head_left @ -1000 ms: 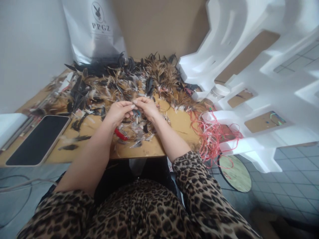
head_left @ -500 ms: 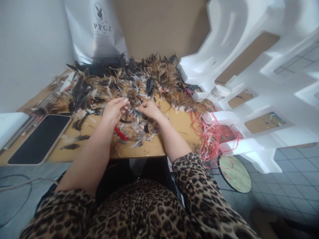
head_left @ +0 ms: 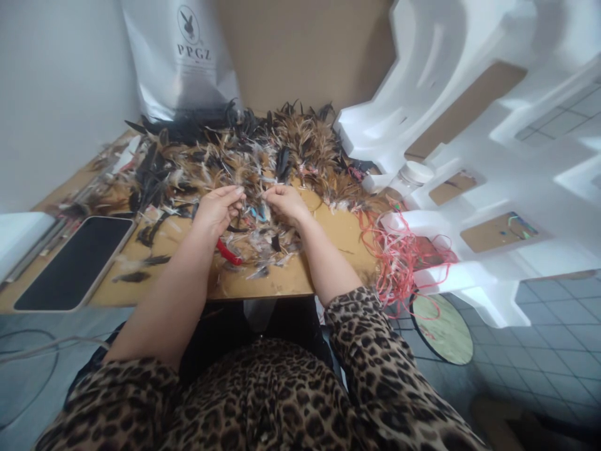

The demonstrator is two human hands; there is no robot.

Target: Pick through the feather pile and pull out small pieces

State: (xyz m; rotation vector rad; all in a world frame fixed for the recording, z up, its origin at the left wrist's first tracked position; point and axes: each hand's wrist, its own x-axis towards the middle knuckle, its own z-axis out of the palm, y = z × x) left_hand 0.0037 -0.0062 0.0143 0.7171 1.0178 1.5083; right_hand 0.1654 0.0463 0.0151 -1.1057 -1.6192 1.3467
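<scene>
Over one feather pile [head_left: 235,153], two hands [head_left: 218,210] pinch.

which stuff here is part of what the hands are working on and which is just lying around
In use:
left hand and right hand, fingers pinched over the loose feathers
feather pile just behind them

Lying about:
phone, face up at the left
red-handled tool, partly under the left wrist
red string
white jar
foam packing
silver bag
</scene>
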